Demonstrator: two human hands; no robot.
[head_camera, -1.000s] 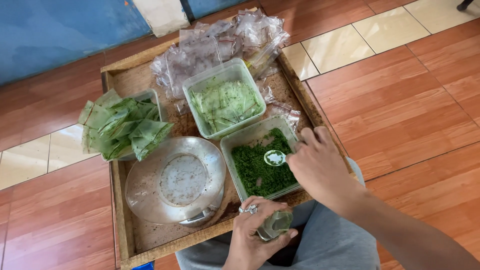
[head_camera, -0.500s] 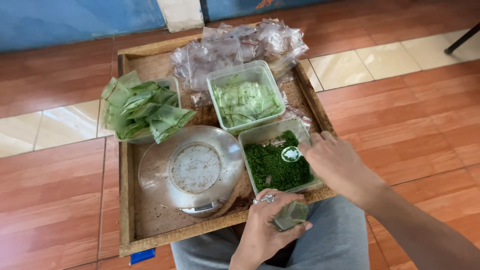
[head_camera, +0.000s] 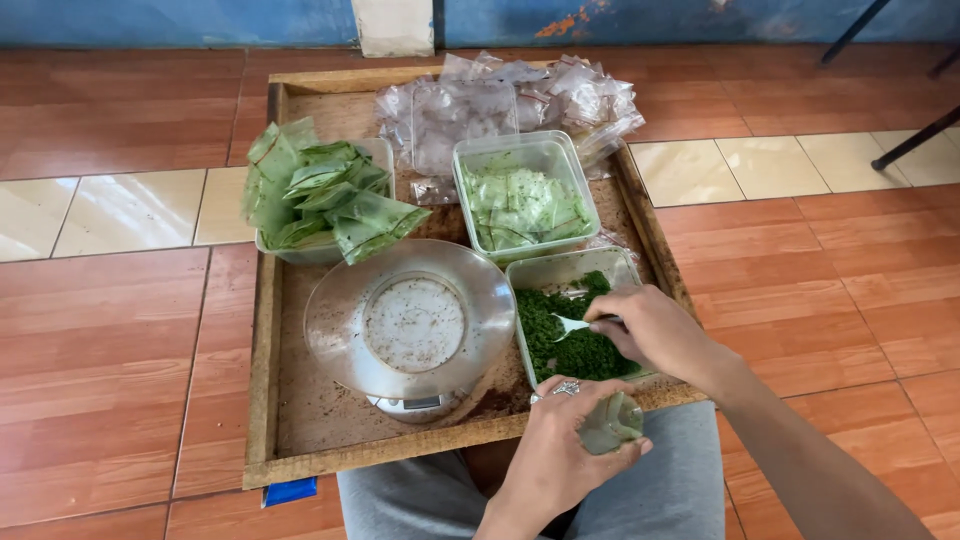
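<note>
A person sits with a wooden tray (head_camera: 262, 400) across their lap. At the tray's near right corner stands a clear tub of dark green, finely chopped leaf (head_camera: 575, 335), loose and crumbly. The right hand (head_camera: 650, 330) pinches a small white spoon (head_camera: 568, 325) dipped into it. Just off the tray's near edge, the left hand (head_camera: 560, 450) curls around a small clear bag (head_camera: 612, 422). A round metal scale pan (head_camera: 412, 322) sits mid-tray.

Home floor workspace: tiled floor (head_camera: 120, 330), wooden tray (head_camera: 262, 400), kitchen scale (head_camera: 412, 330), sachets (head_camera: 520, 100).
</note>
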